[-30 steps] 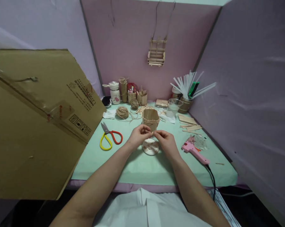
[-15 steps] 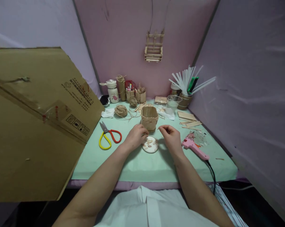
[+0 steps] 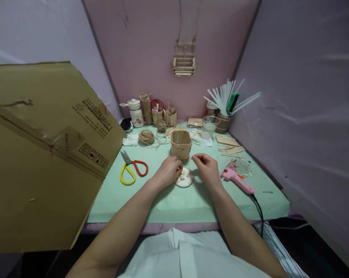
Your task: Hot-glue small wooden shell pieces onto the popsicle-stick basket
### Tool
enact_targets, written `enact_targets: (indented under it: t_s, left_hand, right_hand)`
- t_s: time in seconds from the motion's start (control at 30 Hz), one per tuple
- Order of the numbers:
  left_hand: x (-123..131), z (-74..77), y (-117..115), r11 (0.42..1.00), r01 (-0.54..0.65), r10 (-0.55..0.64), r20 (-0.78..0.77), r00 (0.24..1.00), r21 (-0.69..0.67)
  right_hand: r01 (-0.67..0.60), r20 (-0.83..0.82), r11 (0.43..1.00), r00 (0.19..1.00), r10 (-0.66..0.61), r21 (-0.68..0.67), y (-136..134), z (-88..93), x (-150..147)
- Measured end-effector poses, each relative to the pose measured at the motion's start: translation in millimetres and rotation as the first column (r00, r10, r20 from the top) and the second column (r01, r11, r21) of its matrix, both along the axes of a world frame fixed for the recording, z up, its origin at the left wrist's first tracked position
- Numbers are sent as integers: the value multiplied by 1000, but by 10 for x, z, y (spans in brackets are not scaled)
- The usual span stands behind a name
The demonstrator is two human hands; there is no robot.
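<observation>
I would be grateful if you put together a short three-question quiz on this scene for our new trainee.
1. Which of the person's hands has its fingers at the white, round dish holding small tan pieces?
2. True or false: the pink glue gun with a black cord lies to the right of the scissors with one red and one yellow handle.
3. Seen from the person, where does the tan, square-mouthed container with a braided-looking rim stand?
A: nearer than the dish
B: beyond the dish
C: right of the glue gun

Key: 1. the left hand; 2. true; 3. B
</observation>
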State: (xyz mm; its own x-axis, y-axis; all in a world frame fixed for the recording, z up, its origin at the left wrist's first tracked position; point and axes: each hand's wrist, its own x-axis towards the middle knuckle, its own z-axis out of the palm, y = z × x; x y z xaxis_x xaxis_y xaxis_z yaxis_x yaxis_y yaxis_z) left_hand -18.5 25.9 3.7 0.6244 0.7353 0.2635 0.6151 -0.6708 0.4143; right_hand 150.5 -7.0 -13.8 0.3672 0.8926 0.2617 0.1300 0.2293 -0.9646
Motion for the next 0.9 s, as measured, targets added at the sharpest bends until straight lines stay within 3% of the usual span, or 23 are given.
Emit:
enact_targets:
  t_s: [0.17, 0.37, 0.47, 0.53, 0.73, 0.9]
  left_hand:
    - [-7, 88, -9, 987, -28, 93, 419, 903, -158]
    - [78, 51, -44, 900, 103, 222, 650, 727, -423]
    - [105, 34, -37, 849, 179, 272, 701, 659, -498]
    - [108, 32, -23, 845, 171, 293, 707, 644, -507]
    - [94, 2, 18, 891, 119, 263, 711, 652, -439]
    - [108, 7, 5, 859, 117, 291, 663, 690, -499]
  right_hand:
    - [-85, -91, 996, 992, 81, -39, -38, 56, -41]
    - [-177, -159, 981, 974, 163, -78, -78, 116, -87]
    - [-181, -156, 981, 973, 169, -72, -79, 116, -84]
    - [-185, -150, 981, 973, 173, -65, -81, 117, -84]
    - [-181, -99, 979, 980, 172, -90, -82, 107, -94]
    - [-165, -16, 982, 986, 164, -91, -46, 36, -76]
